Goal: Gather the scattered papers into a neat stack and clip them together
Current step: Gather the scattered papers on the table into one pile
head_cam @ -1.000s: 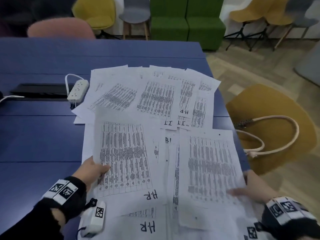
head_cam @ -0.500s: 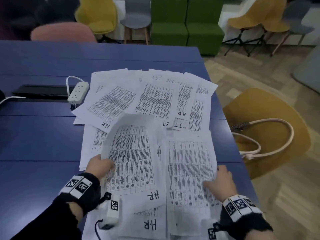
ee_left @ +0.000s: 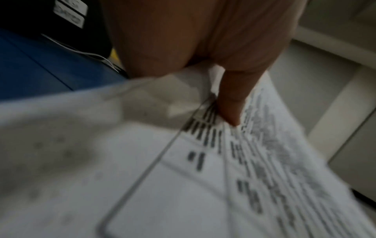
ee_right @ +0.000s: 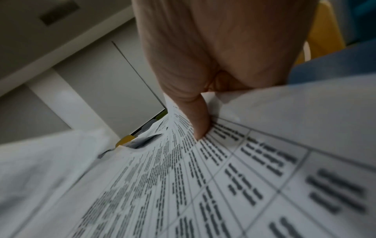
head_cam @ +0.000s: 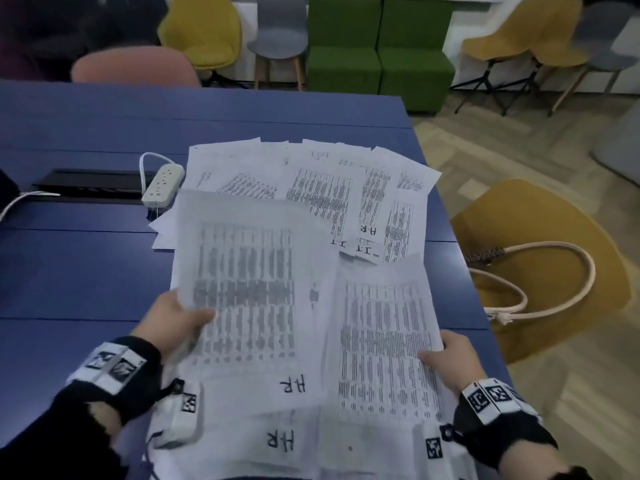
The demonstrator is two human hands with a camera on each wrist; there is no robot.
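Printed white sheets lie spread over the right part of the blue table (head_cam: 86, 271). My left hand (head_cam: 176, 322) pinches the left edge of a sheet marked H.R (head_cam: 249, 289) and holds it lifted, thumb on top (ee_left: 230, 103). My right hand (head_cam: 450, 358) pinches the right edge of another printed sheet (head_cam: 384, 344), its thumb pressed on the print (ee_right: 195, 116). More sheets (head_cam: 325, 181) fan out at the far side, some marked I.T and H.R. A further H.R sheet (head_cam: 280, 441) lies near me. I see no clip.
A white power strip (head_cam: 162, 185) with its cable lies left of the papers beside a black cable slot (head_cam: 90, 183). A yellow chair (head_cam: 540, 268) carrying a bag with pale handles stands right of the table edge. Other chairs and green seats line the far wall.
My left hand has raised its H.R sheet off the pile and brought it nearer. My right hand has moved in from the table's edge and now pinches the right sheet's edge.
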